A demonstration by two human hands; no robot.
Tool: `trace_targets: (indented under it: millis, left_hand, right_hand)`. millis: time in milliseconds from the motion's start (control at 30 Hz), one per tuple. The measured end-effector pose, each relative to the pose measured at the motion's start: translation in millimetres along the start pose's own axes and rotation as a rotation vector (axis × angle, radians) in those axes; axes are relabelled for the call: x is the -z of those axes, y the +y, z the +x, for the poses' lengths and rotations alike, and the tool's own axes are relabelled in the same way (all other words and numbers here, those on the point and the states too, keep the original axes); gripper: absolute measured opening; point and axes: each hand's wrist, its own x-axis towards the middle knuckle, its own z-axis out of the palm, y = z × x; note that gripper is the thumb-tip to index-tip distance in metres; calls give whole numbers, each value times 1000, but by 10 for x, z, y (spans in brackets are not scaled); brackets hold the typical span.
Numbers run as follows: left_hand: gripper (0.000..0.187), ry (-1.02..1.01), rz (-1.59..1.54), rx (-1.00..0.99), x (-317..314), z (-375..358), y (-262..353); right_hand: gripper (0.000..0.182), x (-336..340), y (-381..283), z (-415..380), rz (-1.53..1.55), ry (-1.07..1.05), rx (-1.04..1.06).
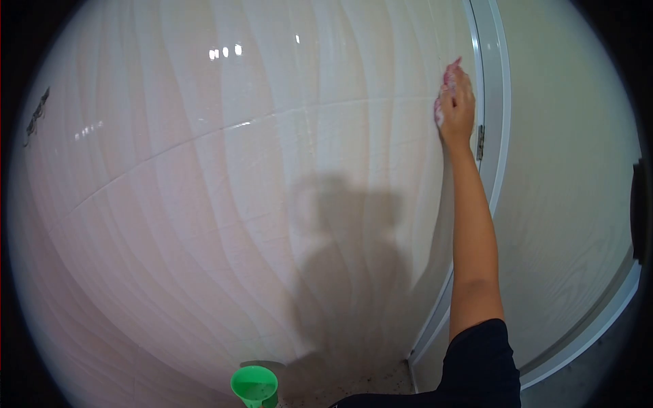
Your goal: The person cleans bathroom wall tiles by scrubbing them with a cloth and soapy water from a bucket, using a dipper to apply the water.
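My right hand is stretched up against the wavy-patterned tiled wall, close to the door frame. Its fingers are wrapped round a pink and white cloth, which is pressed to the wall. Low in the view is a green cup with some liquid in it; whether anything holds it is hidden below the frame's edge. My left hand does not show.
A pale door in a light metal frame stands at the right, with a hinge near my wrist. Metal hooks are on the wall at far left. Speckled floor shows at the bottom.
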Motion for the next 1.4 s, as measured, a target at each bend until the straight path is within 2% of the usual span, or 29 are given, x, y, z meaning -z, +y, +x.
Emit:
trace_targets:
  millis: [133,167,233,300,367,467,533,567,667,733,833,900,967,1033,1067,1100,1167,1267,1333,1367,1400]
  left_hand:
    - [52,89,25,13,-329,-301,330]
    - [51,64,4,80,-262,-85,182]
    - [50,87,-60,70,-485,-216,273]
    - [49,124,-123,52,-490,-304,277]
    - [47,-25,-170,-4,-456,-289,275]
    - [42,34,-37,27,-497,-423,431]
    - [37,44,-56,70,-417,-345,346]
    - [35,9,-113,39,-421,-361,336]
    - [31,17,-185,15,-443,-443,386]
    - [37,28,-104,158,-370,-350,439]
    - [38,70,-80,185,-424,-464,629]
    - [37,104,-108,193,-475,-501,679]
    - [36,144,-99,167,-545,-584,743]
    - [36,142,-92,170,-606,-618,764]
    - [35,121,-93,163,-641,-626,755]
    - [35,132,-87,171,-650,-624,750]
    - [34,119,-95,162,-653,-618,737]
    - [34,90,-151,185,-327,-379,474]
    - [34,96,-161,192,-316,-338,458]
    - [34,87,-163,190,-325,-337,460]
    - [34,94,-169,188,-319,-386,467]
  right_hand:
    - [40,112,93,-243,-67,53,-95]
    - [40,109,15,-411,-78,61,-120]
    - [42,164,-325,-795,-134,-25,-71]
    - [48,270,-658,-1059,-27,-204,-1]
    - [50,369,-754,-1064,24,-289,41]
    - [48,405,-502,-1017,-66,-248,-67]
    - [46,417,-377,-1099,-29,-29,-191]
    - [42,449,-366,-1204,-78,-30,-238]
    - [40,569,-331,-1793,-137,-10,-317]
    - [41,703,-391,-2274,-130,-26,-367]
    - [44,920,-472,-3097,-236,-34,-513]
    - [46,1044,-542,-3692,-192,44,-806]
    - [48,1111,-445,-4470,-113,219,-1067]
    - [35,1163,-573,-4586,126,629,-1532]
    - [23,1250,-496,-4951,142,666,-1663]
    - [23,1327,-441,-5382,153,703,-1792]
    - [39,1400,-600,-5653,119,536,-2426]
    - [49,1205,-1153,-5716,200,635,-2419]
    - [42,1049,-1455,-5023,361,610,-2235]
    - [37,903,-1477,-4714,275,522,-2026]
    - [42,776,-1468,-4401,197,442,-1808]
